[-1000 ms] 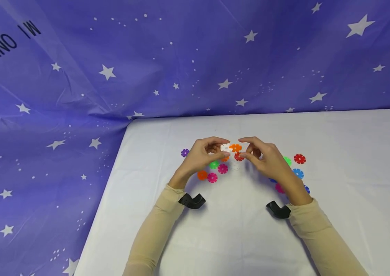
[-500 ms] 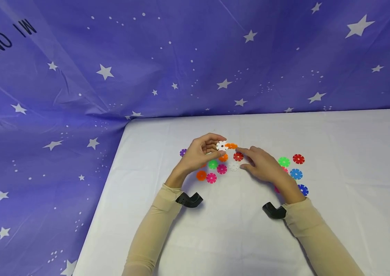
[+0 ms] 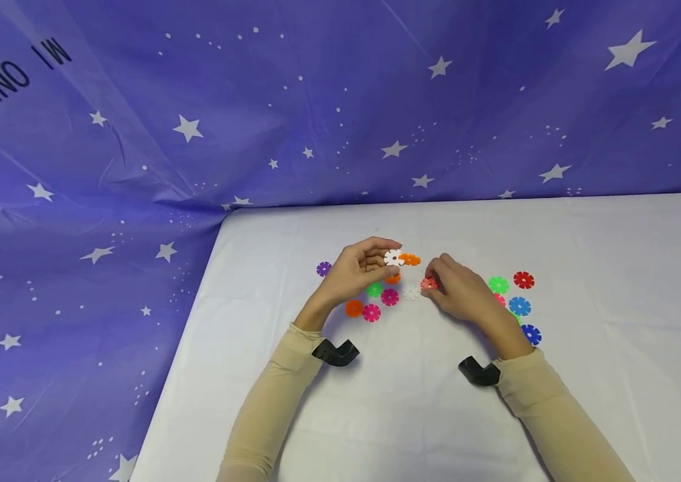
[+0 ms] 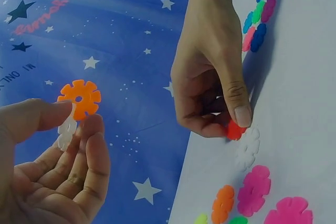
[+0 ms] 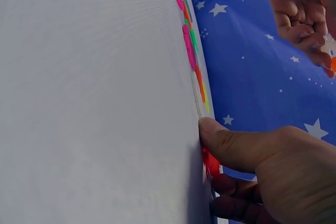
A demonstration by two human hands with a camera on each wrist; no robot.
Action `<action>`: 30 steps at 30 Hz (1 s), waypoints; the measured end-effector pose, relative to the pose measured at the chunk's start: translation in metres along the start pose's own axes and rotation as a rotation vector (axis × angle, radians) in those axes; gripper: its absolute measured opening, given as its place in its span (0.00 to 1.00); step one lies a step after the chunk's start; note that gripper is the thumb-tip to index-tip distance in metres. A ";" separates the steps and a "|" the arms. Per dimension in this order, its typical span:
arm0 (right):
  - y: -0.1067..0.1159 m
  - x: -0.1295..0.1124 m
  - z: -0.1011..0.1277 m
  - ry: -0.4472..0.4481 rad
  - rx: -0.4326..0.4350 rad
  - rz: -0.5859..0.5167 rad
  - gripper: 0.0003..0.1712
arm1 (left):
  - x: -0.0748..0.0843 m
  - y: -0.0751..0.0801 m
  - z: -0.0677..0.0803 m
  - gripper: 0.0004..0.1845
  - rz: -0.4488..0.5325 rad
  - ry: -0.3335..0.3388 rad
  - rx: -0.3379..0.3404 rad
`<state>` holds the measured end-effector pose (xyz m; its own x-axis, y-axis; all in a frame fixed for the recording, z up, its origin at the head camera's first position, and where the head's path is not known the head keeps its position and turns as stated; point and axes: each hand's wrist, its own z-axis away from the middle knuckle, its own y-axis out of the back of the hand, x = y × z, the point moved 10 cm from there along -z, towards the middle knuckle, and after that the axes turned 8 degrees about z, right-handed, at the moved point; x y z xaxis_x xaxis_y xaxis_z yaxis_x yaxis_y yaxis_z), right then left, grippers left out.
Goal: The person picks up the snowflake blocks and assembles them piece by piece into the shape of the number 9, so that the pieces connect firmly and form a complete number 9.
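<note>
My left hand (image 3: 386, 260) is raised a little above the white table (image 3: 412, 415). It pinches a white snowflake disc (image 3: 393, 258) with an orange disc (image 3: 410, 260) slotted onto it; the left wrist view shows the orange disc (image 4: 79, 97) standing above the white disc (image 4: 67, 131). My right hand (image 3: 432, 285) is down on the table, thumb and fingers pinching a red disc (image 3: 428, 284) at the cloth. The red disc (image 4: 234, 129) lies right beside a loose white disc (image 4: 248, 147). In the right wrist view the red disc (image 5: 211, 163) shows under my thumb.
Loose discs lie around both hands: purple (image 3: 323, 269), green (image 3: 374, 290), magenta (image 3: 390, 296), pink (image 3: 371, 312) and orange (image 3: 353, 308) on the left; green (image 3: 498, 284), red (image 3: 523, 280) and blue (image 3: 519, 306) on the right. A starry blue backdrop (image 3: 316, 120) hangs behind and left of the table.
My right hand left the held orange disc, dropped to the table and closed on the red disc. The left hand stayed raised with the white and orange pair.
</note>
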<state>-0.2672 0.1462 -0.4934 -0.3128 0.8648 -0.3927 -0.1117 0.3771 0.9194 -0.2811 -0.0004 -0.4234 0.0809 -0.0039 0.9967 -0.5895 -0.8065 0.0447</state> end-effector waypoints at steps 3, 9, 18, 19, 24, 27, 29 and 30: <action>0.000 0.002 0.000 -0.017 -0.018 0.003 0.21 | 0.001 -0.001 -0.001 0.22 0.009 -0.019 -0.007; 0.013 0.001 0.001 -0.008 0.015 -0.198 0.14 | -0.003 0.001 0.000 0.18 0.024 -0.002 0.007; 0.043 -0.005 0.004 0.005 0.059 -0.815 0.19 | -0.013 0.005 -0.002 0.15 -0.035 0.048 0.058; 0.044 -0.006 0.004 0.006 0.057 -0.848 0.20 | -0.014 0.006 -0.002 0.14 -0.038 0.048 0.065; 0.046 -0.009 0.005 0.011 0.060 -0.950 0.20 | -0.014 0.005 -0.002 0.14 -0.038 0.033 0.102; 0.046 -0.011 0.006 0.018 0.057 -0.973 0.17 | -0.013 0.004 -0.002 0.14 -0.045 0.016 0.108; 0.046 -0.012 0.006 0.027 0.059 -0.991 0.17 | -0.012 0.003 -0.002 0.14 -0.051 0.006 0.111; 0.047 -0.012 0.006 0.028 0.058 -1.001 0.17 | -0.011 0.003 -0.003 0.13 -0.059 -0.002 0.114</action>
<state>-0.2628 0.1551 -0.4458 -0.1227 0.1324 -0.9836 -0.2896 0.9431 0.1631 -0.2859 -0.0012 -0.4343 0.1146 0.0448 0.9924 -0.4883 -0.8674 0.0955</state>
